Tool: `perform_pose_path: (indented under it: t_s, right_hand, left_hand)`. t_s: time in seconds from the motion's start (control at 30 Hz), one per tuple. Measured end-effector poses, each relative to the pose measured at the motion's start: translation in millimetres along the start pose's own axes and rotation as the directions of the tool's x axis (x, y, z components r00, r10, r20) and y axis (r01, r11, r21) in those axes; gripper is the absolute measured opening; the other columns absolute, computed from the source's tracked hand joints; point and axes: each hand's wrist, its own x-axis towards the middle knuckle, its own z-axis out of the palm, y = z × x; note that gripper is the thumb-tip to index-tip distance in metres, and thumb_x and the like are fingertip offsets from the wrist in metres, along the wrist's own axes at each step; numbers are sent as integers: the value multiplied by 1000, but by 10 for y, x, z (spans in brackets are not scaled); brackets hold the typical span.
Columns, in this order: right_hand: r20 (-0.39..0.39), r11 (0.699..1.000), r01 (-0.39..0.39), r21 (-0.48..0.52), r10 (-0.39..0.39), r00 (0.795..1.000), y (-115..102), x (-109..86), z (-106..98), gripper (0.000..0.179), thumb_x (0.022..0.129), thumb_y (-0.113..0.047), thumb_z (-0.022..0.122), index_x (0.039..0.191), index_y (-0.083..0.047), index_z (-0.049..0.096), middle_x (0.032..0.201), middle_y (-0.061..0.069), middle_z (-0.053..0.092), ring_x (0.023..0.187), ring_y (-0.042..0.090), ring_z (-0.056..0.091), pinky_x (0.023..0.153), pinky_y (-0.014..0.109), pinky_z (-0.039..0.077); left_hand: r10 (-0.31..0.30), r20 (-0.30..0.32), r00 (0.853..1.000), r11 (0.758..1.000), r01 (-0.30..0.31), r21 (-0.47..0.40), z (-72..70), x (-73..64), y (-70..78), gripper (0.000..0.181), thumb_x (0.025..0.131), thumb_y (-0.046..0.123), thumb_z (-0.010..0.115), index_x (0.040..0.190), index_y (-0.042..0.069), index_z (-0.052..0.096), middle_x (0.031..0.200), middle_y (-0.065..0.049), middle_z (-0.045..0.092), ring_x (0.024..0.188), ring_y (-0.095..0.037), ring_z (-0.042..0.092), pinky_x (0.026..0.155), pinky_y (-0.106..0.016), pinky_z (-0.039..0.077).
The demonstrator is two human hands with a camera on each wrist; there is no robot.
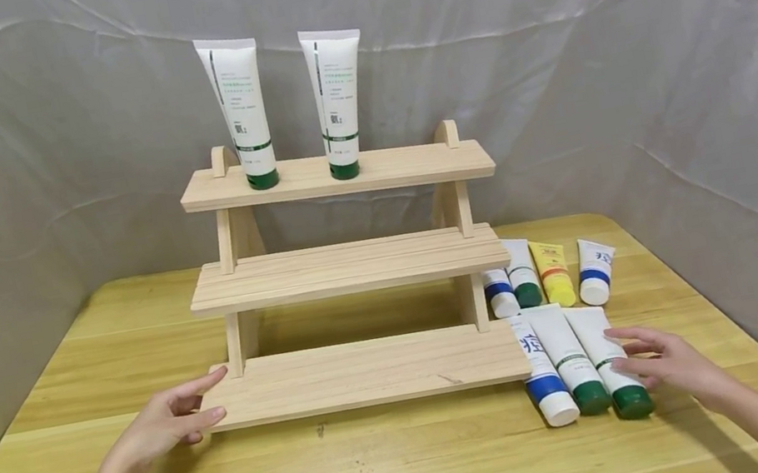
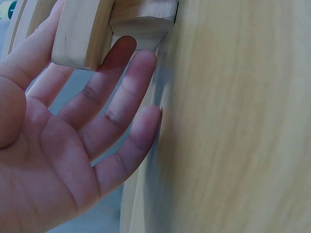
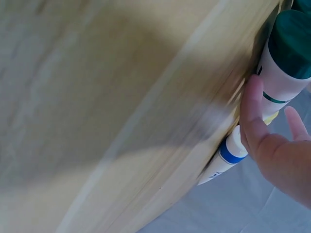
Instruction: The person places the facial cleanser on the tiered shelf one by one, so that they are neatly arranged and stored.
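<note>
My left hand point(image 1: 166, 420) rests against the left end of the bottom board point(image 1: 365, 372) of a wooden three-tier display stand, with its index finger and thumb touching that end. In the left wrist view, the other fingers point(image 2: 122, 94) stretch loosely below the board end point(image 2: 81, 36). On the right, my right hand point(image 1: 667, 359) holds the rightmost white tube point(image 1: 599, 341) with a dark green cap, which lies on the table. A finger point(image 3: 251, 104) sits along the tube's lower side near its green cap point(image 3: 291, 43) in the right wrist view. Part of this grip is hidden.
Two white green-capped tubes point(image 1: 242, 108) point(image 1: 337, 100) stand on the top tier. Beside the held tube lie another green-capped tube point(image 1: 567, 355) and a blue-banded tube point(image 1: 542, 377). Behind are a yellow tube point(image 1: 554, 273) and several white ones. Grey cloth point(image 1: 703, 86) surrounds the table.
</note>
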Motion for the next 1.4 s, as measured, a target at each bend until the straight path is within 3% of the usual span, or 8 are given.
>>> perform_pose_path:
  t_s: [0.2, 0.37, 0.63, 0.83, 1.07, 1.27, 1.4]
  right_hand:
    - [56, 998, -33, 49, 30, 998, -2, 15, -4, 57, 86, -18, 61, 128, 10, 36, 119, 38, 41, 95, 29, 54, 65, 35, 50]
    - [76, 994, -46, 101, 38, 996, -7, 28, 0, 58, 85, -16, 62, 129, 11, 35, 119, 39, 40, 92, 28, 55, 65, 38, 51]
    - [74, 998, -64, 9, 63, 995, -55, 61, -19, 65, 81, -14, 66, 131, 10, 31, 109, 38, 48, 73, 20, 55, 54, 34, 49]
    - [96, 995, -101, 22, 98, 991, -49, 73, -38, 66, 80, -13, 66, 131, 10, 31, 103, 30, 52, 75, 20, 53, 54, 35, 49]
    - [94, 991, -119, 65, 112, 989, -35, 61, -43, 69, 78, -12, 67, 131, 10, 28, 95, 19, 54, 70, 21, 54, 54, 35, 49]
    - [53, 991, -88, 104, 83, 995, -66, 17, -76, 69, 79, -8, 65, 132, 7, 23, 103, 29, 48, 74, 23, 55, 57, 39, 50]
    - [12, 990, -49, 135, 48, 999, -80, 2, -108, 64, 79, -7, 65, 133, -3, 31, 109, 36, 42, 78, 23, 56, 59, 39, 50]
  left_hand:
    - [0, 4, 1000, 1000, 0, -4, -2, 5, -1, 58, 85, 16, 62, 134, 2, 36, 73, 1, 33, 53, -8, 40, 54, -24, 41]
    - [2, 4, 1000, 1000, -2, -6, -4, 6, -10, 58, 85, 16, 62, 135, 3, 36, 70, 3, 28, 53, -9, 40, 55, -24, 40]
    - [11, 1, 1000, 1000, -11, 2, -5, 3, -14, 57, 85, 15, 62, 134, 2, 36, 70, 3, 28, 53, -9, 40, 55, -24, 40]
    - [4, -1, 1000, 1000, -4, 3, -7, 9, -18, 58, 85, 16, 62, 134, 1, 35, 84, -3, 43, 54, -9, 40, 55, -24, 41]
    - [-6, 4, 1000, 1000, 6, 8, -11, 4, -10, 59, 85, 16, 62, 135, 1, 33, 71, 2, 27, 54, -10, 40, 56, -24, 40]
    - [-11, 5, 1000, 1000, 11, 16, -11, 9, -3, 60, 86, 16, 61, 136, 0, 32, 70, 2, 27, 54, -10, 40, 55, -24, 40]
    - [-12, 12, 1000, 1000, 12, 11, -11, 3, -3, 60, 86, 16, 60, 136, 1, 31, 69, 2, 24, 54, -10, 38, 55, -24, 40]
